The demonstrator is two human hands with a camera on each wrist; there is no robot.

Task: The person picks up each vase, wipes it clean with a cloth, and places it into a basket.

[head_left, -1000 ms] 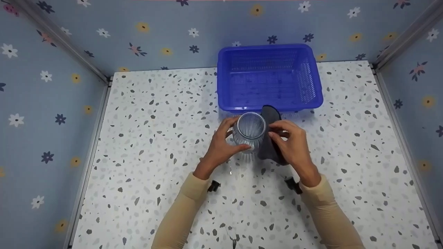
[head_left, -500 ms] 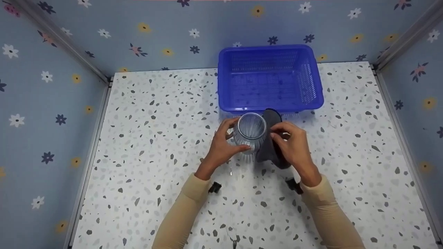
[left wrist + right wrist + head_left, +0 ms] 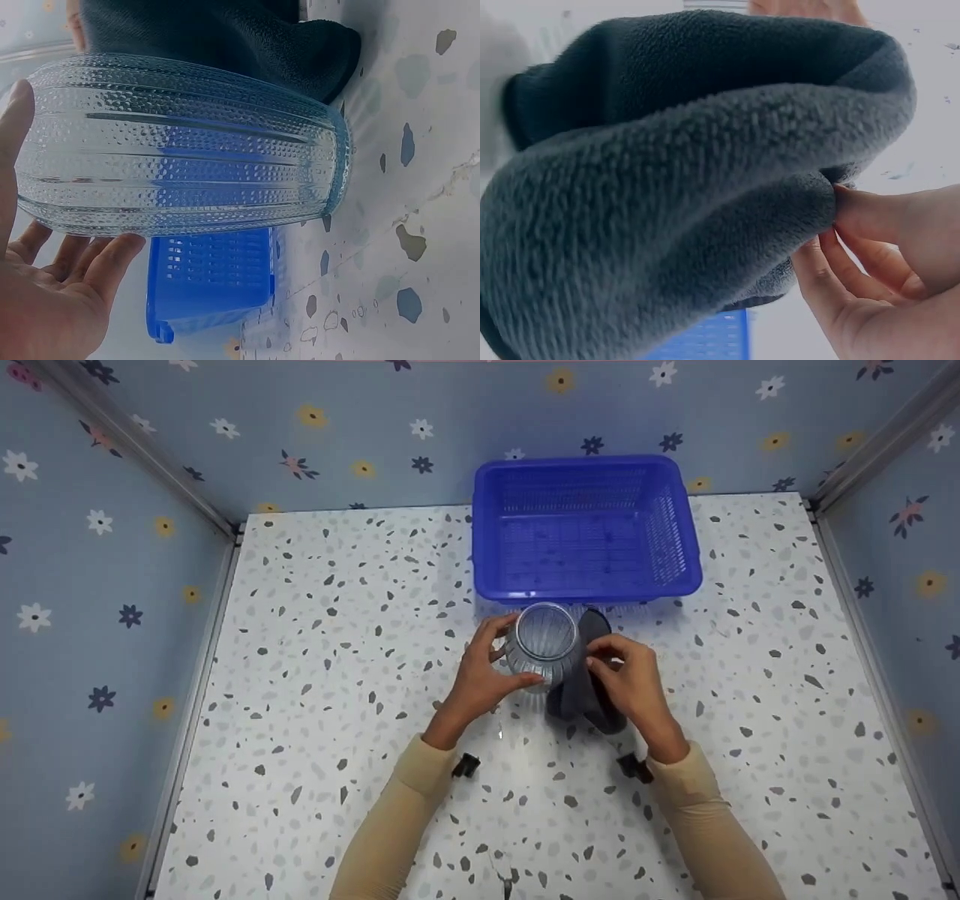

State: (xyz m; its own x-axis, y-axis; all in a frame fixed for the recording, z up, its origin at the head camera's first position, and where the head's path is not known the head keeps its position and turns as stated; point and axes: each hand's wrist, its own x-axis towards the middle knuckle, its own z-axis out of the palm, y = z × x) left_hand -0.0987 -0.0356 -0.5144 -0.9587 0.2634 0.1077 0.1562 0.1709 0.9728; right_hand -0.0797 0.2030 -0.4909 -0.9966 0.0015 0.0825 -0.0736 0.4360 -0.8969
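A clear ribbed glass vase [image 3: 187, 150] with a dotted texture stands upright on the speckled table, its round mouth facing up in the head view. My left hand [image 3: 484, 671] grips it from the left, thumb in front and fingers behind. Against the vase's right side hangs a dark grey cloth [image 3: 675, 172], folded over with a fuzzy surface. Thumb and fingers of my right hand [image 3: 630, 671] pinch the cloth near its upper middle. In the left wrist view the cloth's lower end reaches down by the table beside the vase base.
A blue plastic basket [image 3: 480, 540] with slotted walls stands just behind the vase and cloth. Flower-patterned panels [image 3: 420, 427] close off the back and both sides of the speckled table [image 3: 337, 622]. Small black clips sit at both wrists.
The right hand has drawn the cloth slightly down toward the front along the vase's side. The left hand keeps its grip, and the vase stays in place.
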